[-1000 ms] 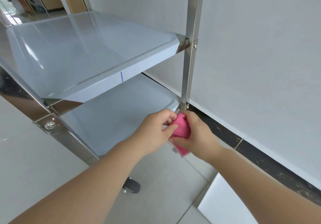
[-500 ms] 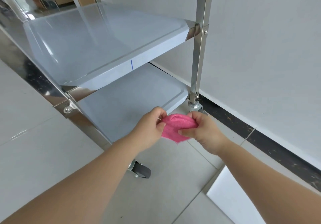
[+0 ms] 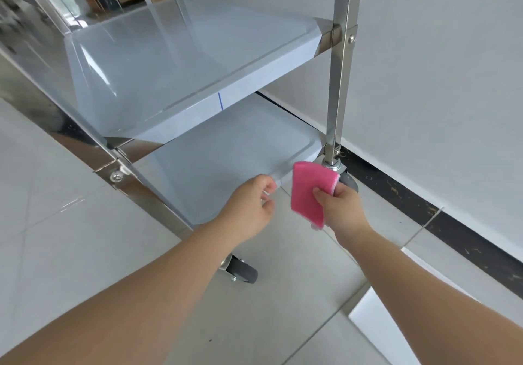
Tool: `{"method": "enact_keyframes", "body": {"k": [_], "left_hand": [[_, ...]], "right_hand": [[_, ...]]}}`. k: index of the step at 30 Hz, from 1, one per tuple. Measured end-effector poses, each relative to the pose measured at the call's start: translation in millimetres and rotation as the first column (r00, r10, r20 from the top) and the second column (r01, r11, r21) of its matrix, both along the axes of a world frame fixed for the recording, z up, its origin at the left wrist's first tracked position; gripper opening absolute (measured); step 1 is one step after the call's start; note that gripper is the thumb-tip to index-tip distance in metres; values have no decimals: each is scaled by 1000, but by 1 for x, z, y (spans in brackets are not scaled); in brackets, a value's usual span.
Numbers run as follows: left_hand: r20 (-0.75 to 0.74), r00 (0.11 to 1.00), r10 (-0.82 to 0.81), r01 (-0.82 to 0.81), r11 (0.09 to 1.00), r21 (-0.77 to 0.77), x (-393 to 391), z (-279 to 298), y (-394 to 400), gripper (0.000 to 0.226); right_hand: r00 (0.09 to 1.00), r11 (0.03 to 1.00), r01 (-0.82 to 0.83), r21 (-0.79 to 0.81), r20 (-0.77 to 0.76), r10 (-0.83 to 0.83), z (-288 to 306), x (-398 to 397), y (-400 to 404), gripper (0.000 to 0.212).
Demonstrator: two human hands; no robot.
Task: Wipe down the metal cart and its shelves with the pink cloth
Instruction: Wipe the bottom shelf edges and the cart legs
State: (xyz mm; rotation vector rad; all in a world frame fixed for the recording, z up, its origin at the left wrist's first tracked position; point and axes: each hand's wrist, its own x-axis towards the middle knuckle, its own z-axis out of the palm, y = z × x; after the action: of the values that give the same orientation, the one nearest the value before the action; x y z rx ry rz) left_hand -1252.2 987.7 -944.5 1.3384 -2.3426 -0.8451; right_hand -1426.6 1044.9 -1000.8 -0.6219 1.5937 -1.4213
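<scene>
The metal cart stands in front of me, with a middle shelf (image 3: 181,61) and a bottom shelf (image 3: 223,160), both under pale blue film. My right hand (image 3: 339,206) grips the folded pink cloth (image 3: 308,192) just in front of the bottom shelf's right front corner, near the upright post (image 3: 338,81). Left of the cloth, my left hand (image 3: 252,209) hovers at the bottom shelf's front edge with its fingers loosely curled and nothing in them; it does not touch the cloth.
Two grey caster wheels show, one (image 3: 243,272) under the cart's near corner, one (image 3: 346,180) behind the cloth. A white wall with a dark skirting strip (image 3: 424,206) runs close on the right. A white board (image 3: 379,333) lies on the tiled floor at lower right.
My left hand has let go of the cloth and moved left. The right hand now holds the cloth alone, folded flat. The view has shifted, showing more of the cart's lower part.
</scene>
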Motion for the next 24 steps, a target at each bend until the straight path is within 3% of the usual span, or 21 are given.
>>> {"method": "enact_keyframes", "body": {"k": [4,7,10,11,16,18,21,24], "left_hand": [[133,990,-37,37,999,-3,9,14,5,25],[172,984,-40,42,999,-9,13,22,4,24],[178,984,-21,24,1000,-15,17,25,1,24],[177,984,-16,19,1000,-15,18,25,1,24],[152,988,17,-18,1000,11,32,22,10,25],[150,988,24,-28,999,24,36,21,14,25],[154,988,23,-31,998,48,40,20,21,23],[199,980,-16,7,999,49,46,19,32,24]], "right_hand": [[984,980,166,110,-79,-158,-12,-6,-33,22],[965,958,259,124,-66,-253,-13,-9,-63,17],[949,949,300,97,68,-307,-19,-9,-87,9],[945,949,303,82,98,-311,-23,-6,-93,9],[969,985,168,-27,-178,-170,-34,32,-100,16],[980,988,139,-69,-131,-147,-41,41,-101,9],[978,986,126,-113,-151,-142,-50,48,-99,28],[984,986,90,-139,-138,-110,-53,56,-94,26]]}}
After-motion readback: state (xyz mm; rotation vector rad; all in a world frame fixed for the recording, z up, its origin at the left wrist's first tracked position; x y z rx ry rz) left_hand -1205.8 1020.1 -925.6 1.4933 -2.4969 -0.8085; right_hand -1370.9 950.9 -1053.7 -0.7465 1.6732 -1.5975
